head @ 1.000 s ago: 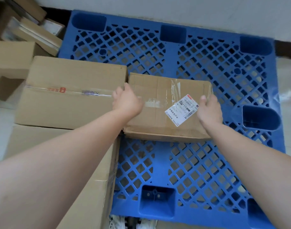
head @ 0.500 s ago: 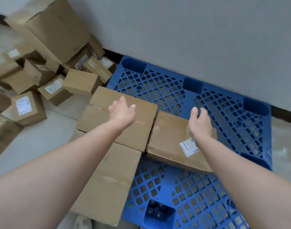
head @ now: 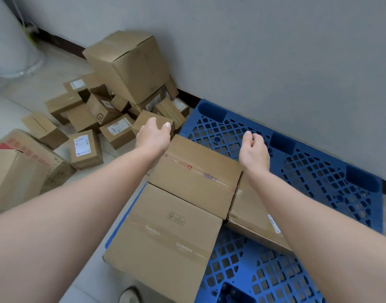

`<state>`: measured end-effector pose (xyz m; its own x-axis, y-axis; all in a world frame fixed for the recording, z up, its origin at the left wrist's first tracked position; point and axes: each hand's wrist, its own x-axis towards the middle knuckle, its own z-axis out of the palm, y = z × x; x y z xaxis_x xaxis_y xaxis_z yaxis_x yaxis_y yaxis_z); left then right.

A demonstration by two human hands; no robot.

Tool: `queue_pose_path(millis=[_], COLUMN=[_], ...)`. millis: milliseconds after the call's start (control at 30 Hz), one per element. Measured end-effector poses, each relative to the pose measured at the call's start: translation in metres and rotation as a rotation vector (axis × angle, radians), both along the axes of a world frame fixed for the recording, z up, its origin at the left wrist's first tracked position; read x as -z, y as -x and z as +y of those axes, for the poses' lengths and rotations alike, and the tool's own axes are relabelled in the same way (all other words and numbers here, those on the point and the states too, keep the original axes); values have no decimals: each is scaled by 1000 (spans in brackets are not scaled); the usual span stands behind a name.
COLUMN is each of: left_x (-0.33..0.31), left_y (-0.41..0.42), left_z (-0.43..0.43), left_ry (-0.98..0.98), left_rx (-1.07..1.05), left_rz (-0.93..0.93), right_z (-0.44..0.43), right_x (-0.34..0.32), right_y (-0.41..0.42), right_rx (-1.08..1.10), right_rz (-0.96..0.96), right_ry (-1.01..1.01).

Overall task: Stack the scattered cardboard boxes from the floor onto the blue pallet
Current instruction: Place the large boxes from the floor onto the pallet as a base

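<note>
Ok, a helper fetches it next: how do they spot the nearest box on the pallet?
Find the blue pallet by the wall. On its left side, take the nearest box. Unlike its neighbours, it says CHANDO on top.

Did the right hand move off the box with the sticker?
Yes. The right hand has left the labelled box and now hangs beyond its far edge, above the blue pallet, holding nothing.
</note>
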<state>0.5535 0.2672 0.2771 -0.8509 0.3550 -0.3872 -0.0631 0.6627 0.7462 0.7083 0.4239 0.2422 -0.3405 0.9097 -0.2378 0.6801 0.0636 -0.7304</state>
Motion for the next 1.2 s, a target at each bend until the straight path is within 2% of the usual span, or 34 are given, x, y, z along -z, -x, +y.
queue_pose_path(millis=[433,533,1200], left_x=[-60,-64,-53], left_y=[119,146,243], left_z=[-132,-167,-376], left_ry=[-123,-103,-125], left_rx=[-234,-298,-824], left_rz=[35,32,28], right_z=[-103,-128,-291], right_x=[-77,-88,-94], right_y=[141,169,346], right_rx=[-164,-210,-661], right_rz=[90,105,151], right_ry=[-43,-40,-33])
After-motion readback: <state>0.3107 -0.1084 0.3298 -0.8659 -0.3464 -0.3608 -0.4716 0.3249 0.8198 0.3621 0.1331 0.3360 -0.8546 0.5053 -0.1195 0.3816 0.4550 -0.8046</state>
